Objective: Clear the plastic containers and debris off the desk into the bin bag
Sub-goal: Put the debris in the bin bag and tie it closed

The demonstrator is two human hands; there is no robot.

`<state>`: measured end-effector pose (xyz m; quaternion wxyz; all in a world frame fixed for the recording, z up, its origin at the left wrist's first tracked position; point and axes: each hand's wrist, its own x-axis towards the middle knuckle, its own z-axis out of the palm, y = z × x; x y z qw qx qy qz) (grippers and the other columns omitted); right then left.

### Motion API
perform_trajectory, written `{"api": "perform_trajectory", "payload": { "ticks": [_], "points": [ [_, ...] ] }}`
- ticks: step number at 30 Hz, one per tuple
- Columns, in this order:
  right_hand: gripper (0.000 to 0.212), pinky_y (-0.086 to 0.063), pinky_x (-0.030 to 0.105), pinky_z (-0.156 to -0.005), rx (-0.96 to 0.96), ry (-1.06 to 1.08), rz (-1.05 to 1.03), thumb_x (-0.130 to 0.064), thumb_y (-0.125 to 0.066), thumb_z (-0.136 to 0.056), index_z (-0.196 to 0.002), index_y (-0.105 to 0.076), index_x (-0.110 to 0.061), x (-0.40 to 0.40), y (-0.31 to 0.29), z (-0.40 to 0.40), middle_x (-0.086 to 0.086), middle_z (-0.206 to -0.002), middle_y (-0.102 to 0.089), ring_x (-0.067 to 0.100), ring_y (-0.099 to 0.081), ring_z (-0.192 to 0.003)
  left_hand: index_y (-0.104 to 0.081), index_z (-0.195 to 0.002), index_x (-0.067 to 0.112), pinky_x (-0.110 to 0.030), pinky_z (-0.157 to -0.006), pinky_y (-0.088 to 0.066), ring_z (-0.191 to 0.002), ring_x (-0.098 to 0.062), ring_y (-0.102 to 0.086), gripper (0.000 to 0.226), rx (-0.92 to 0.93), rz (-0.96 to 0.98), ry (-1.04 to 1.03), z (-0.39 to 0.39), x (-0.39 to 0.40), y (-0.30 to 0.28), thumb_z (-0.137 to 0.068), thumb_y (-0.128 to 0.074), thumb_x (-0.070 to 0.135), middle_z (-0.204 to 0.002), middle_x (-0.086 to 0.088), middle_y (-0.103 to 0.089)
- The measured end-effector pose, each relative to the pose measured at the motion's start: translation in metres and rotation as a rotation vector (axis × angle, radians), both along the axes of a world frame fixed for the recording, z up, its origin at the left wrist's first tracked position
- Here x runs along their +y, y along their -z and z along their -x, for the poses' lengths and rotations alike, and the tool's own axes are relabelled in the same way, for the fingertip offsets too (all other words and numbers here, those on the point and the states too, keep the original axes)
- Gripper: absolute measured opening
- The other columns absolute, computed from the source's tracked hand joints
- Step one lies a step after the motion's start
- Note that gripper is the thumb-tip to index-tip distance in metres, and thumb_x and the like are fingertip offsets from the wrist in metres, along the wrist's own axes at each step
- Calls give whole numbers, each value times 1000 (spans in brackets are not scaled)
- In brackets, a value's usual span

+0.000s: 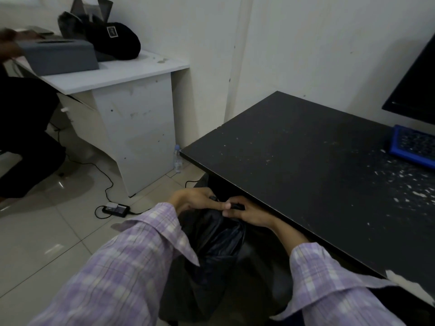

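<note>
Both hands are low down, just in front of the near left edge of the black tabletop (306, 161); they hold the top of a black bin bag (216, 238) that hangs down between the two arms; the left hand (193, 198) has its fingers curled tight on a bit of the bag's top; the right hand (244, 212) has its fingers curled on the black plastic just beside it; the two hands almost touch, so each grip is closed on the bag; both arms wear purple checked sleeves (131, 260); small white bits of debris (409, 187) lie on the tabletop near its right side; a blue keyboard (414, 147) sits at the far right edge, under a dark screen (416, 83); a clear water bottle (177, 158) stands on the floor by the tabletop's far left corner; a black power brick (115, 210) with a cord lies on the floor tiles; a white desk (131, 74) stands by the wall, with a grey box (58, 55) and a black bag (113, 41) on it.
</note>
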<state>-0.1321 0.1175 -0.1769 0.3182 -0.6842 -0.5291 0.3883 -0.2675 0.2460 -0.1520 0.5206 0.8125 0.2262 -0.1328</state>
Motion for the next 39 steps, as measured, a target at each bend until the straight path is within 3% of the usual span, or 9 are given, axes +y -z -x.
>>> {"api": "perform_trajectory", "payload": {
  "ticks": [5, 9, 12, 15, 18, 23, 28, 34, 39],
  "points": [
    [18, -37, 19, -78, -66, 5, 16, -16, -67, -86, -74, -56, -22, -1, -3, 0, -3, -80, -53, 10, -52, -83, -65, -105, 26, -31, -104, -41, -107, -12, -59, 28, -77, 3, -9, -2, -6, 5, -85, -61, 45, -105, 9, -66],
    [25, -36, 14, -59, -226, -9, 35, -12, -65, -84, -65, -52, -21, -1, -6, 8, -4, -67, -48, 2, -45, -61, -69, -90, 14, -38, -95, -43, -85, -12, -61, 57, -60, -315, -6, -3, -6, 21, -74, -58, 67, -88, 2, -69],
    [25, -31, 18, -47, -391, 15, 74, -20, -61, -85, -63, -49, -17, -9, -2, 15, -2, -60, -46, 7, -43, -53, -52, -93, 16, -30, -87, -28, -79, -11, -49, 37, -110, -513, -16, 4, -16, 27, -85, -58, 52, -80, 4, -55],
    [32, -38, 27, -50, -637, 68, 65, -35, -53, -89, -64, -45, -19, -19, 5, 27, 4, -68, -56, 20, -56, -62, -38, -99, 20, -31, -92, -23, -81, -16, -48, 29, -212, -612, -5, 14, -28, 32, -89, -56, 40, -78, 5, -52],
    [22, -42, 28, -62, -812, 147, -2, -36, -48, -92, -91, -57, -17, -21, 11, 36, 9, -88, -67, 27, -64, -82, -43, -110, 18, -29, -92, -20, -96, -19, -53, 27, -250, -773, -32, 17, -34, 46, -91, -52, 36, -98, -1, -61],
    [19, -43, 35, -58, -524, 56, 30, -30, -57, -87, -73, -46, -23, -23, 20, 24, 7, -71, -58, 25, -61, -70, -56, -110, 22, -29, -92, -16, -110, -20, -47, 23, -145, -702, -24, 15, -28, 59, -90, -55, 33, -104, 0, -57],
    [32, -32, 12, -52, -171, 17, 54, -20, -74, -80, -63, -48, -26, -30, 14, 10, -11, -59, -45, -5, -43, -52, -57, -107, 19, -31, -96, -18, -104, -16, -48, 40, -97, -751, 93, 16, -27, 49, -85, -54, 53, -93, 4, -50],
    [13, -39, 2, -75, 60, 292, 5, -14, -56, -93, -98, -65, -5, -54, 24, -11, -3, -94, -63, 5, -59, -93, -58, -113, 25, -34, -103, -19, -109, -19, -53, 26, -117, -803, -118, 42, -7, 43, -93, -48, 38, -108, -1, -63],
    [21, -41, 4, -87, 227, 352, -40, -18, -46, -99, -101, -67, -14, -47, 27, 13, -13, -101, -64, -16, -57, -90, -63, -110, 29, -32, -107, -30, -113, -3, -57, 27, -393, -221, -179, 31, -26, 54, -95, -47, 13, -109, 14, -69]
  ]
}}
